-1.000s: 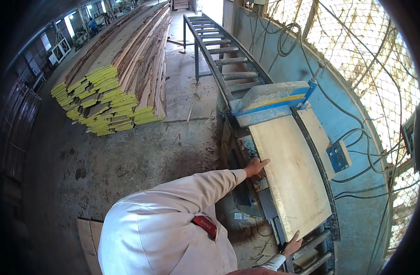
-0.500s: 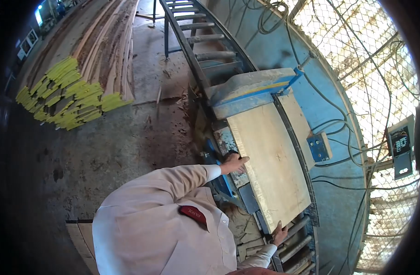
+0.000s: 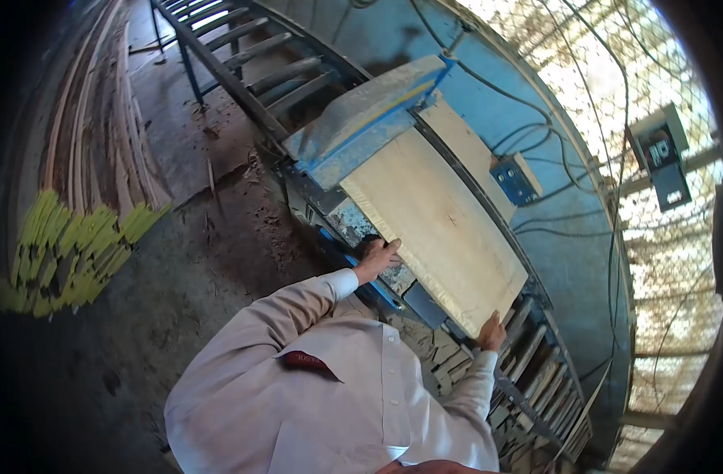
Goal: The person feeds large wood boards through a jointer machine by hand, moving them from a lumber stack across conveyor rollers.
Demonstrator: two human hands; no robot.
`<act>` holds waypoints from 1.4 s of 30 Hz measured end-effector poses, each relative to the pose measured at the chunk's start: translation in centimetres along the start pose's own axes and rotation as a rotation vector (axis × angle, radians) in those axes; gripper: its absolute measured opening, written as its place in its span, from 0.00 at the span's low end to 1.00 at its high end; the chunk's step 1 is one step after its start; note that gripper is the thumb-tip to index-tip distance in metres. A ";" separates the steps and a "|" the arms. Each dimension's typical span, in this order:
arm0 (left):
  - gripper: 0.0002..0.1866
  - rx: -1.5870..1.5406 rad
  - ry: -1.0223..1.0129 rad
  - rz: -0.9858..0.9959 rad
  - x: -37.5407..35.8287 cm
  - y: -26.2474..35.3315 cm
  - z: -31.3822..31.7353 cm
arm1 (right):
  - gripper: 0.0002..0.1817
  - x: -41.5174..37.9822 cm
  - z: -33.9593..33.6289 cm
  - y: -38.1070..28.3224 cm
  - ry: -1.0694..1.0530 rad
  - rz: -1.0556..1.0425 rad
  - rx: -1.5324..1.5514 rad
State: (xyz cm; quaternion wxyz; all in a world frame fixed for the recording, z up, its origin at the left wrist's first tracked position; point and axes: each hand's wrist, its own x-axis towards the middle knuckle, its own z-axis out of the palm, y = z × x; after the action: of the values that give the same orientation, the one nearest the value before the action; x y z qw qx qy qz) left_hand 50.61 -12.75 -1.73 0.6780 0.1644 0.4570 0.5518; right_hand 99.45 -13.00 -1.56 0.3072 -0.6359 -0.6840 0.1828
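Note:
A wide, pale wooden board (image 3: pixel 444 229) lies flat on the machine table, its far end against a blue and grey guard (image 3: pixel 373 118). My left hand (image 3: pixel 379 259) rests at the board's left long edge, with the fingers closed on that edge. At the near right corner, my right hand (image 3: pixel 492 332) holds the board's end, thumb on top and the other fingers mostly hidden beneath. A dark metal rail (image 3: pixel 472 186) runs along the board's far side.
Beyond the guard stretches a roller conveyor (image 3: pixel 286 71); more rollers (image 3: pixel 527 344) lie near my right hand. Long planks with yellow-painted ends (image 3: pixel 77 245) are stacked at left. A blue switch box (image 3: pixel 515 180) and cables sit by the blue wall.
The camera view has turned, so the scene appears shifted left and tilted. My right hand has moved up round the board's near corner. My left hand stays at the side edge.

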 end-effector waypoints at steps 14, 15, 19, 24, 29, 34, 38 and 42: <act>0.23 -0.078 -0.076 0.017 2.7 1.6 -7.3 | 0.35 -0.3 3.7 -9.6 0.202 0.738 -0.194; 0.25 -0.026 -0.042 0.037 2.1 2.3 -6.6 | 0.36 -0.4 2.6 -11.0 0.125 0.786 -0.170; 0.28 0.096 -0.078 0.004 1.1 3.3 -5.6 | 0.39 -1.0 0.4 -13.4 0.166 0.853 -0.173; 0.28 0.153 -0.239 0.071 -1.3 4.1 -4.4 | 0.45 -1.9 -0.7 -10.2 0.093 0.795 0.047; 0.26 0.254 -0.073 0.085 -4.2 3.3 -2.1 | 0.50 -4.8 -3.4 -6.1 0.047 0.705 0.044; 0.22 1.080 -0.268 0.558 -8.3 -3.0 1.9 | 0.45 -9.5 -10.5 0.2 0.071 0.683 0.065; 0.16 0.663 -0.289 0.257 -12.9 -7.6 12.2 | 0.38 -12.5 -17.6 7.1 0.124 0.724 0.088; 0.14 0.583 -0.361 0.150 -14.1 -13.7 20.5 | 0.22 -13.8 -26.2 11.5 0.127 0.627 0.359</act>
State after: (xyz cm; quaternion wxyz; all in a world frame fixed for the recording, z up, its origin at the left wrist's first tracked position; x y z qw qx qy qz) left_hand 75.59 -24.22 5.33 0.6301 0.4790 0.4547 0.4084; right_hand 125.25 -28.78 7.99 0.3849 -0.7607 -0.3925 0.3452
